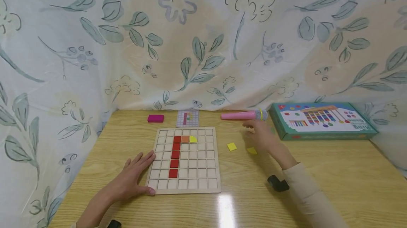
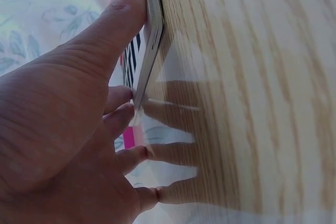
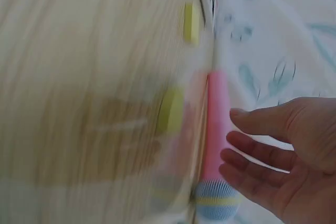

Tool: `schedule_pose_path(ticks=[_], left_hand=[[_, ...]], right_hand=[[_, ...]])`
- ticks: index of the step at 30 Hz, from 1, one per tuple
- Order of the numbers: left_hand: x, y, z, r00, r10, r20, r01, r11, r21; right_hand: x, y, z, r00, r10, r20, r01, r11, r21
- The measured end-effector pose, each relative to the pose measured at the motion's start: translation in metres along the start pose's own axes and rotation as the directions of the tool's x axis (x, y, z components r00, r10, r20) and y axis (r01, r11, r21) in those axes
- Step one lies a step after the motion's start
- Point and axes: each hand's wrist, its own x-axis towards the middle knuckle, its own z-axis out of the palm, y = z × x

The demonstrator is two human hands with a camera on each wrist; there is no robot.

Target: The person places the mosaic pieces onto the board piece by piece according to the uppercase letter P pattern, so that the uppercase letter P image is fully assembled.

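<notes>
A square wooden grid board lies on the table. A column of red square tiles fills part of it, with an orange tile and a yellow quarter-round tile beside the top one. My left hand rests spread along the board's left edge, thumb near the lower corner. Over the table to the right, my right hand hovers with loosely bent fingers and nothing held. Beneath and beside it lie a yellow curved piece and a yellow square tile. A pink toy microphone lies just behind that hand.
Behind the board lie a small pattern card and a magenta block. A green toy box sits at the back right. Floral cloth hangs along the table's back edge.
</notes>
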Motion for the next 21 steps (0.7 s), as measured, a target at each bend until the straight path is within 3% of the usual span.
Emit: schedule_pose_path(ticks=[8, 15, 21], left_hand=[[-0.001, 0.001, -0.001, 1.0, 0.006, -0.003, -0.006, 1.0, 0.003], [-0.001, 0.002, -0.002, 0.999, 0.036, -0.019, -0.035, 0.999, 0.013], [-0.001, 0.002, -0.002, 1.0, 0.019, -0.011, -0.019, 1.0, -0.001]], right_hand=[[-0.009, 0.036, -0.01, 1.0, 0.027, -0.015, -0.029, 0.99, -0.135], [-0.012, 0.042, -0.005, 0.997, 0.073, 0.025, -0.071, 0.993, -0.099], [-0.01, 0.041, -0.009, 0.995, 0.074, 0.059, -0.07, 0.995, -0.076]])
